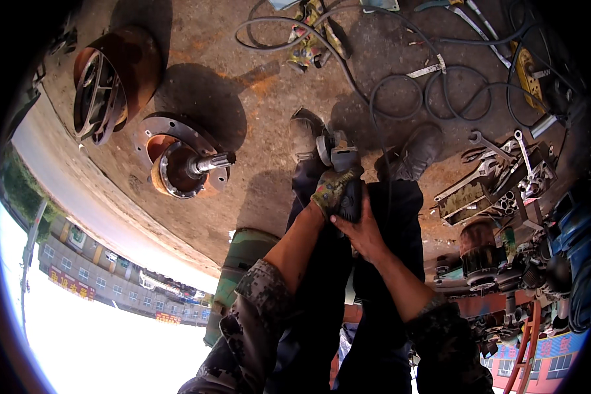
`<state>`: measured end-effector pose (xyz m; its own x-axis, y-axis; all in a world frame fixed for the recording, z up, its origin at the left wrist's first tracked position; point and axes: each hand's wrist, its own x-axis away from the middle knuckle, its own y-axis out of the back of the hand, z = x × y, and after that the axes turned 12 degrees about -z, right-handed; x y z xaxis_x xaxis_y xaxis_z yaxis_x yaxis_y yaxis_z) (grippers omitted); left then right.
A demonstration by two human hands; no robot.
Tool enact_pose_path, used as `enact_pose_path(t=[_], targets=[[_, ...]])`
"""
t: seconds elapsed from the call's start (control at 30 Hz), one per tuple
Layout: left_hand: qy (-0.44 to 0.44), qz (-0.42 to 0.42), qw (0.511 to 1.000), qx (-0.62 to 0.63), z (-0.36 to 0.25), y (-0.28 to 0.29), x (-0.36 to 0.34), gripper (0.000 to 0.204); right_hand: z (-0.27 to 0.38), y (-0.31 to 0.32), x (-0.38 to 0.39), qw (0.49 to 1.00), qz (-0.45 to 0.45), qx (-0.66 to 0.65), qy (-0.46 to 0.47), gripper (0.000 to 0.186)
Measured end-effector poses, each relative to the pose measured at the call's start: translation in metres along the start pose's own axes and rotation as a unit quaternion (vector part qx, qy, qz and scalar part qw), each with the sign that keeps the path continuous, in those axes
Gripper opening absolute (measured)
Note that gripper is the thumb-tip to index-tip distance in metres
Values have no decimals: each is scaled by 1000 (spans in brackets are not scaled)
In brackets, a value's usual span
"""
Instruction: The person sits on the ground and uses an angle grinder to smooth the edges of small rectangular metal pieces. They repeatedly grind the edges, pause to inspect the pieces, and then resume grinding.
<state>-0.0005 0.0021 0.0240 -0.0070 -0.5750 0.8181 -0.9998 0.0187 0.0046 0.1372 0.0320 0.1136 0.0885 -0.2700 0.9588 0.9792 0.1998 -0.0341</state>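
Note:
An angle grinder (345,159) with a dark body is held low between my knees, its head and disc (323,151) pointing away from me, over my boots. My left hand (333,190), in a camouflage-patterned glove, is wrapped round the body just behind the head. Bare, my right hand (368,233) grips the rear of the body, its thumb lying across the near end. Part of the grinder is hidden by both hands. A dark cord runs from the grinder area up the floor past my right boot (417,152).
To the left stand a flanged hub with a splined shaft (210,162) and a rusty cylinder (134,62). Looped cable (400,118) and a patterned glove (305,46) lie ahead. Wrenches (524,154) and a metal tray (463,203) sit at right; a green drum (233,266) is near my left arm.

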Motion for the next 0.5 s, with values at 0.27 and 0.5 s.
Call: enact_pose_path(t=[0.27, 0.5], targets=[[-12, -43, 994, 102, 5, -17, 8, 32, 2, 17, 8, 999, 9, 43, 11, 115], [21, -57, 984, 170, 10, -35, 8, 31, 4, 26, 3, 999, 3, 20, -30, 118]])
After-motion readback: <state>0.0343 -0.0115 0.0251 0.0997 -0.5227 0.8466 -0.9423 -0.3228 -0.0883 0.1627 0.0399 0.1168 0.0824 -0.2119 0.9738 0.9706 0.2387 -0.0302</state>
